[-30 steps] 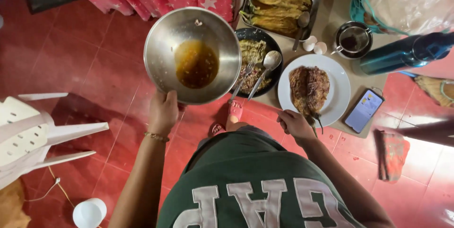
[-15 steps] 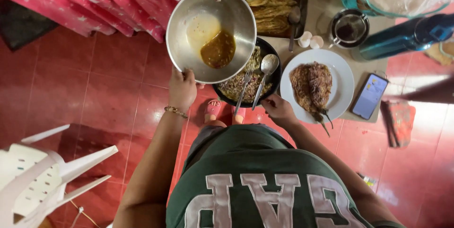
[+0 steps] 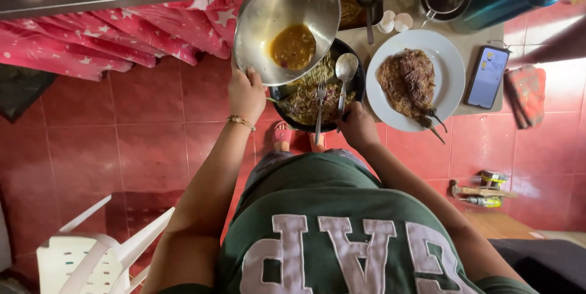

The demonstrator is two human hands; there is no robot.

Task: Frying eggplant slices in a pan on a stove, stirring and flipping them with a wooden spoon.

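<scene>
Bowl tipped over the pan

Left hand [image 3: 246, 91] grips the bowl [image 3: 287, 25] rim; right hand [image 3: 358, 128] clasps the pan [image 3: 317, 96] edge. Best tilt slowly, pan held steady.

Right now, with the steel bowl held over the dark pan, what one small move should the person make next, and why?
Probably tip the steel bowl a little further toward the dark pan. The left hand has a grip on the bowl's rim, and the brown sauce is pooled on the bowl's low side, above the food. The right hand is at the pan's edge and seems to steady it.
</scene>
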